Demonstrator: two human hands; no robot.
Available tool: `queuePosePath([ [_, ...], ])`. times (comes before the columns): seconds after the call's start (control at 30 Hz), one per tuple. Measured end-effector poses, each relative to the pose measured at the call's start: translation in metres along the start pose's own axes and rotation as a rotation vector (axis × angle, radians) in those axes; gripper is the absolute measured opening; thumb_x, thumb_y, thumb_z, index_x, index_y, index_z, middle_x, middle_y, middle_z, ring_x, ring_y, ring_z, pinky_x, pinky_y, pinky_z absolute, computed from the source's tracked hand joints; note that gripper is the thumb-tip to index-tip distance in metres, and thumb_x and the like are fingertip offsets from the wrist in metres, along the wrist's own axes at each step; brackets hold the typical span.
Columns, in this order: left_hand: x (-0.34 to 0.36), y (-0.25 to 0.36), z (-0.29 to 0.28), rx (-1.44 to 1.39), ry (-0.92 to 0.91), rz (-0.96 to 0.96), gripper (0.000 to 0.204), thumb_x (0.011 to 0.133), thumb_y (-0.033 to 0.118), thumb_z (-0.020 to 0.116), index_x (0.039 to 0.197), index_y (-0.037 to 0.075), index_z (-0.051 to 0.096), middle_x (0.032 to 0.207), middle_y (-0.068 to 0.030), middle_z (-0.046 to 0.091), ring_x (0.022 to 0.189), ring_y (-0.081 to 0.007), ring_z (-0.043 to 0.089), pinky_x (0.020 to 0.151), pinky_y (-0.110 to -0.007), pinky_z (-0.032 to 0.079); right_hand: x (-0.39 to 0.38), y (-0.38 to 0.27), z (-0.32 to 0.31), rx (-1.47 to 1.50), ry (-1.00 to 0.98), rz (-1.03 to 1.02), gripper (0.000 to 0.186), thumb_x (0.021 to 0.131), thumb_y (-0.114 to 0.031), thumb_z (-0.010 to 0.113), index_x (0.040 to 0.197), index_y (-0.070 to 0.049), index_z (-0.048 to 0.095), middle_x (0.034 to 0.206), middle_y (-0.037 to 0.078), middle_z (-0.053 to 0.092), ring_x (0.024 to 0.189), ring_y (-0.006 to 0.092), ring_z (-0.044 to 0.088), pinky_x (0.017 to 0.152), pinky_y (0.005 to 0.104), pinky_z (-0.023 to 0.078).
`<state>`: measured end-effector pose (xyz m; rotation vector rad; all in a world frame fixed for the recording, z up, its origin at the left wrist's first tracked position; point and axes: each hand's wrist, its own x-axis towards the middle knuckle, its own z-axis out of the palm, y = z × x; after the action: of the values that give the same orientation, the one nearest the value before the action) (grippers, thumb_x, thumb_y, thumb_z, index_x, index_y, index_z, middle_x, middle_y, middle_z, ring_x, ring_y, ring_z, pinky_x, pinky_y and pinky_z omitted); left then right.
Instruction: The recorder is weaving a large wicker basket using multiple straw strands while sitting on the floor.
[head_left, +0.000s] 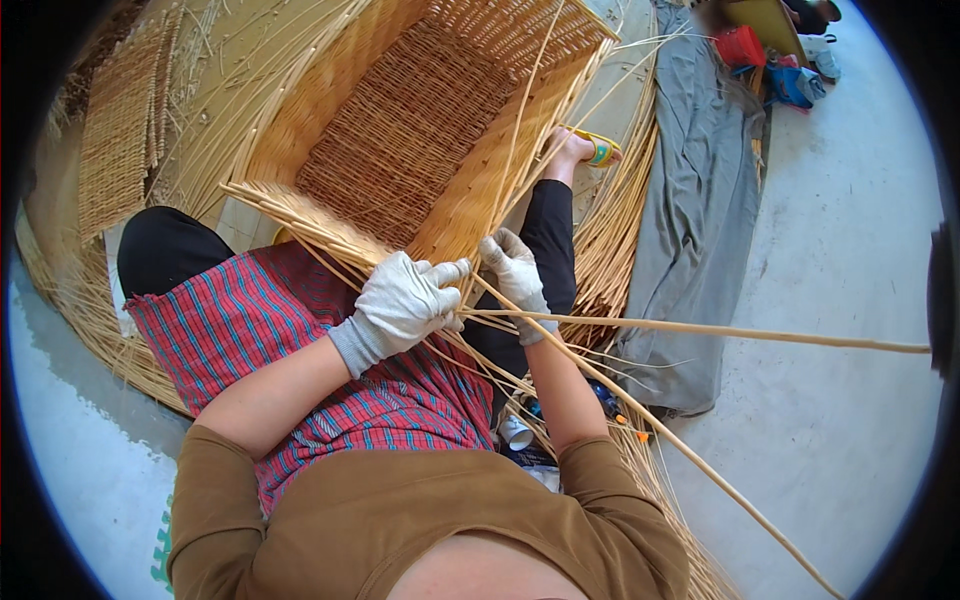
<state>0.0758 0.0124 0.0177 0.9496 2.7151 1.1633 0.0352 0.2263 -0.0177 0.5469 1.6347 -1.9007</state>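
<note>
A large rectangular wicker basket (455,215) lies tilted across my lap, its opening facing me, with pale woven walls and a darker brown woven bottom. My left hand (405,300), in a white knit glove, is closed on the basket's near corner and the canes there. Just right of it, my gloved right hand (512,270) pinches a cane against the same corner. From this corner one long cane (700,328) runs out to the right. Another long cane (690,455) slants down to the lower right. My fingers partly hide the weave at the corner.
Bundled canes (610,220) lie on the floor to the right, partly under a grey cloth (695,200). More loose canes and a woven panel (125,140) are at the left. A white cup (515,432) sits below my right forearm. Red and blue items (740,48) stand at far right.
</note>
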Motion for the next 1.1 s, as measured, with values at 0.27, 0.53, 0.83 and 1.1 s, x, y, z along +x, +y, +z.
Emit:
queuePosePath([
  [0.27, -0.002, 0.003, -0.001, 0.031, -0.017, -0.007, 0.025, 0.072, 0.033, 0.072, 0.072, 0.013, 0.058, 0.125, -0.0116, 0.065, 0.07, -0.0261, 0.065, 0.063, -0.039, 0.045, -0.001, 0.019, 0.024, -0.122, 0.23, -0.229, 0.025, 0.093, -0.026, 0.069, 0.087, -0.009, 0.052, 0.081, -0.006, 0.045, 0.074, 0.0047, 0.04, 0.065, 0.0219, 0.036],
  [0.53, 0.004, 0.021, -0.012, 0.127, -0.012, -0.116, 0.034, 0.084, 0.045, 0.063, 0.072, 0.013, 0.059, 0.072, -0.0081, 0.058, 0.072, -0.0284, 0.059, 0.068, -0.041, 0.042, 0.009, 0.01, 0.034, 0.05, 0.214, -0.522, 0.025, 0.085, -0.011, 0.077, 0.096, -0.012, 0.054, 0.077, -0.005, 0.052, 0.067, 0.0051, 0.048, 0.06, 0.0218, 0.043],
  [0.83, 0.04, -0.001, -0.016, -0.1, -0.288, -0.514, 0.06, 0.074, 0.051, 0.077, 0.11, 0.008, 0.055, 0.092, -0.0154, 0.068, 0.087, -0.0346, 0.067, 0.073, -0.042, 0.051, -0.002, 0.02, 0.039, -0.008, 0.288, -0.565, 0.012, 0.09, -0.011, 0.07, 0.093, -0.008, 0.059, 0.077, -0.005, 0.055, 0.069, 0.0038, 0.049, 0.063, 0.0213, 0.045],
  [1.1, 0.073, -0.037, -0.015, -0.219, -0.353, -0.232, 0.134, 0.051, 0.054, 0.089, 0.156, 0.013, 0.015, 0.131, -0.0201, 0.056, 0.112, -0.0344, 0.06, 0.091, -0.04, 0.05, -0.039, -0.02, 0.048, -0.3, 0.334, -0.451, 0.025, 0.09, -0.026, 0.07, 0.096, -0.002, 0.062, 0.075, 0.001, 0.062, 0.066, 0.0079, 0.054, 0.061, 0.0264, 0.048],
])
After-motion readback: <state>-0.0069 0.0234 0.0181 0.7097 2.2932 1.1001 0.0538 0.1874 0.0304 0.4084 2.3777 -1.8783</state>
